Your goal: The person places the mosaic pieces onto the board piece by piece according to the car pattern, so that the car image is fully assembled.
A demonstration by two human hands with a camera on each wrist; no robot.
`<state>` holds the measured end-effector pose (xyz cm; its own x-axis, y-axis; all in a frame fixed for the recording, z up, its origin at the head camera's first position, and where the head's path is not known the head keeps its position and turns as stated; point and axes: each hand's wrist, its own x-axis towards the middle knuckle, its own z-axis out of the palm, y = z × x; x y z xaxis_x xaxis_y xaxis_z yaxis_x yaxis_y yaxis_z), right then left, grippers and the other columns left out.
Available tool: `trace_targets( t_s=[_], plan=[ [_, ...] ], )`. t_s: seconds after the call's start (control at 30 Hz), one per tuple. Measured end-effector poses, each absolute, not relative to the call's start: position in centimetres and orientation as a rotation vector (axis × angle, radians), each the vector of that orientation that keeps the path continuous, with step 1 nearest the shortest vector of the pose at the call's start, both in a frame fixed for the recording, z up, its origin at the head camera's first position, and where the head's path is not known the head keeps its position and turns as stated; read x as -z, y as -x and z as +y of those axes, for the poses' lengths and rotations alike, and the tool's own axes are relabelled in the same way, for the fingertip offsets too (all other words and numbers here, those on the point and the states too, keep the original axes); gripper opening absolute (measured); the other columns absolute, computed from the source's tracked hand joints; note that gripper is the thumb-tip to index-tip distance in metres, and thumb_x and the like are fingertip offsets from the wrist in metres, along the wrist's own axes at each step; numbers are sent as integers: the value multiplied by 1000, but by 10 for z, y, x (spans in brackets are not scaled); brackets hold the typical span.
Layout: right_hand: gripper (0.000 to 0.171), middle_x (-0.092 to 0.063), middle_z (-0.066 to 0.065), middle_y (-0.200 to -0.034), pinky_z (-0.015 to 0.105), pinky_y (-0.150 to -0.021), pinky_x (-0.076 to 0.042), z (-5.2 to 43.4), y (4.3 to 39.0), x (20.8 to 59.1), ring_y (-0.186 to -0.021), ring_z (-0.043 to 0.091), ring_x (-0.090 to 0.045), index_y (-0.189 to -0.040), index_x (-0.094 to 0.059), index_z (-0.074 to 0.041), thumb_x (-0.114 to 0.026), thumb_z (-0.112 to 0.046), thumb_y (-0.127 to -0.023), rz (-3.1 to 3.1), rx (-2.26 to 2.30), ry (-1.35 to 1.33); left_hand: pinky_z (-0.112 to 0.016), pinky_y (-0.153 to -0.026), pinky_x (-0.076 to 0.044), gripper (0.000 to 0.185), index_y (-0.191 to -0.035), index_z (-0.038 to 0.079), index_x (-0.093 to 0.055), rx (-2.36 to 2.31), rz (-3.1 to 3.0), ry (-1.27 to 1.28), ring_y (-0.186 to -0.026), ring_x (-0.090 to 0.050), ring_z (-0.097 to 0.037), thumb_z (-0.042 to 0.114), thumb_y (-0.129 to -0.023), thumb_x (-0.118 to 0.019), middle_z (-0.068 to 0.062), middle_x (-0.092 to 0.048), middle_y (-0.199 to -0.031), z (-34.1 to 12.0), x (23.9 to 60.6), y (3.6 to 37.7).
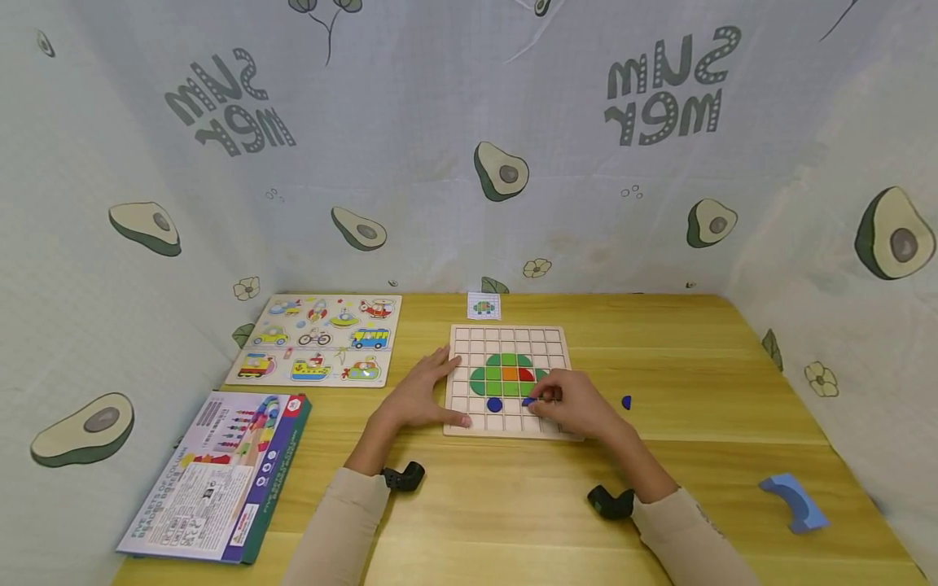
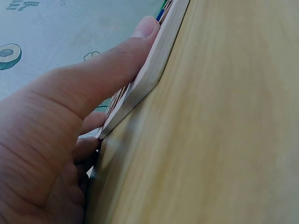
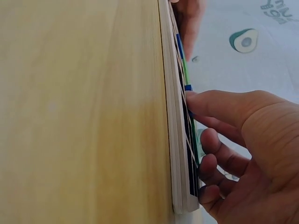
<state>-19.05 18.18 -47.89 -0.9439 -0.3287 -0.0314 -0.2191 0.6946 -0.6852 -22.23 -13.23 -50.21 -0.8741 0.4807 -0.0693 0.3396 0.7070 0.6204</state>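
Note:
A wooden grid board [image 1: 469, 338] lies on the table, bearing a turtle-like pattern of green pieces [image 1: 493, 382], an orange square [image 1: 510, 374] and a red piece [image 1: 526, 374]. Below the pattern, blue pieces [image 1: 494, 404] form a round shape. My left hand [image 1: 418, 395] rests on the board's left edge; its thumb [image 2: 135, 46] lies along the top of the near rim, fingers spread on the left side. Between thumb and index finger, my right hand [image 1: 579, 401] pinches a small blue piece [image 3: 188, 87] at the board's surface. Another blue piece [image 1: 626, 402] lies on the table to the right.
Behind the board lies a small pattern card [image 1: 484, 306]. To the left are a vehicle puzzle board [image 1: 315, 340] and, nearer, a beaded-toy box [image 1: 212, 476]. A blue arch block [image 1: 795, 503] sits at the near right. Avocado-print cloth [image 1: 440, 244] hangs around the table.

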Motion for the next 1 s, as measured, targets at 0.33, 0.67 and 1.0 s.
trace_targets(
  t_s=[0.33, 0.67, 1.0],
  plan=[
    [6, -56, 0, -80, 24, -61, -40, 184, 190, 478, -74, 17, -50, -90, -76, -15, -81, -15, -88, 2752, 1104, 466, -56, -128, -19, 114, -163, 22, -34, -905, 2696, -645, -161, -12, -33, 61, -70, -88, -2, -14, -175, -132, 504, 223],
    [6, -56, 0, -80, 23, -62, -39, 185, 190, 479, -74, 17, -50, -91, -77, -14, -81, -15, -88, 2758, 1102, 464, -56, -128, -19, 114, -163, 22, -34, -894, 2698, -654, -161, -12, -33, 62, -71, -88, -2, -13, -175, -133, 504, 224],
    [7, -58, 1, -83, 24, -63, -41, 193, 189, 477, -76, 18, -51, -97, -76, -15, -80, -15, -90, 2753, 1156, 426, -57, -128, -19, 114, -163, 20, -34, -912, 2693, -663, -161, -12, -34, 60, -71, -88, -3, -13, -175, -132, 503, 222]
  ],
)
